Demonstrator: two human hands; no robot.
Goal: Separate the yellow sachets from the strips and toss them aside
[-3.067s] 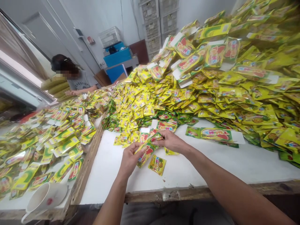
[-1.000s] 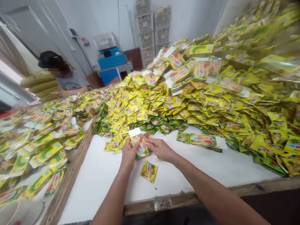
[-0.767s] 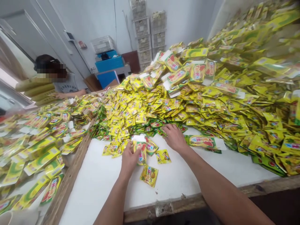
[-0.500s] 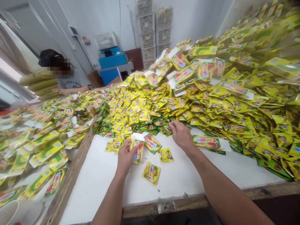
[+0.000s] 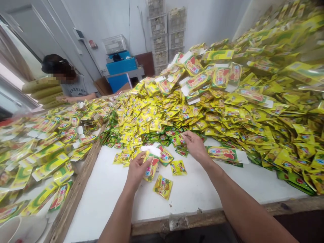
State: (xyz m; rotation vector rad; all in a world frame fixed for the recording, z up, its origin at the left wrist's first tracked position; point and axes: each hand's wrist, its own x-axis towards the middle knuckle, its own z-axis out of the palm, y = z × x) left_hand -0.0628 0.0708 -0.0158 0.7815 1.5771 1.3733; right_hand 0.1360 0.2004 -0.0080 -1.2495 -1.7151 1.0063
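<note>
My left hand (image 5: 136, 170) is closed around a small yellow-and-green printed carton (image 5: 152, 166), whose white flap stands open at the top. Between the fingertips of my right hand (image 5: 194, 145) is the edge of a green sachet (image 5: 177, 139), held at the front of the heap. A second carton (image 5: 165, 156) lies just behind the held one. On the white tabletop between my hands are two yellow sachets, one small (image 5: 178, 167) and one nearer me (image 5: 163, 187). Right of my right hand, a flattened carton (image 5: 224, 154) rests on the table.
A big heap of yellow sachets (image 5: 227, 114) fills the back and right, with cartons on top. Left of a wooden divider (image 5: 83, 179) lie many cartons (image 5: 50, 153) and a white container (image 5: 24, 227). Another person (image 5: 78, 87) sits beyond. Stacked crates (image 5: 159, 37) stand behind.
My right hand has drawn a green sachet slightly out of the heap. The carton in my left hand has tilted, its open flap turning toward the right.
</note>
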